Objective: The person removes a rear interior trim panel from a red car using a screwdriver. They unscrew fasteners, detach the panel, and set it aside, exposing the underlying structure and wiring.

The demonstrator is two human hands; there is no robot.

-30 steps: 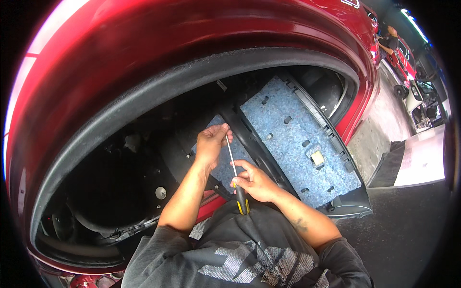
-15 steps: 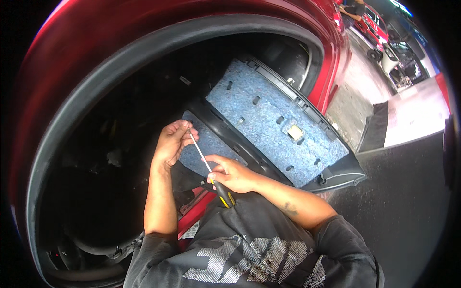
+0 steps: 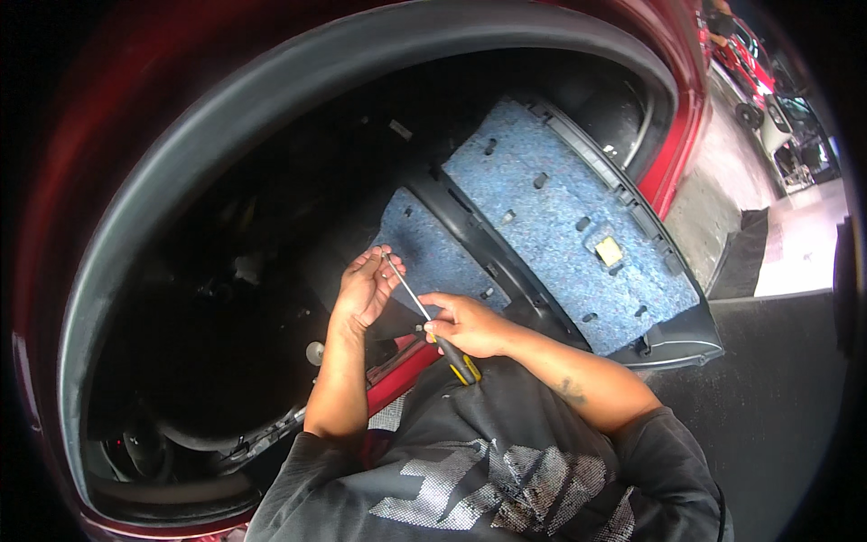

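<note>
A screwdriver (image 3: 457,359) held aslant at a red car (image 3: 675,176)

We work with our hands apart, one near each end of the metal shaft. Our right hand (image 3: 471,327) is closed on the screwdriver, thumb and fingers around the place where the shaft meets the black-and-yellow handle. The handle's butt points down toward our dark grey shirt (image 3: 533,411), and the shaft rises up and to the left. Our left hand (image 3: 364,287) has its fingertips gathered at the far tip; we cannot tell whether they pinch the metal itself or some small part there.

Just beyond the hands lies a black trim panel (image 3: 519,275) set within the opening and reaching past its right edge. A large blue felt pad (image 3: 555,212) with dark oval slots covers much of it, and a pale yellow block (image 3: 610,251) sits on that pad toward its right side. Across a black strip, a smaller felt pad (image 3: 438,244) lies nearer us, just beside the left fingertips.

A thick rubber seal (image 3: 506,25) curves over the opening, whose left part is very dark. At upper right, well apart from us, another person (image 3: 721,25) is near a second red vehicle (image 3: 748,61).
</note>
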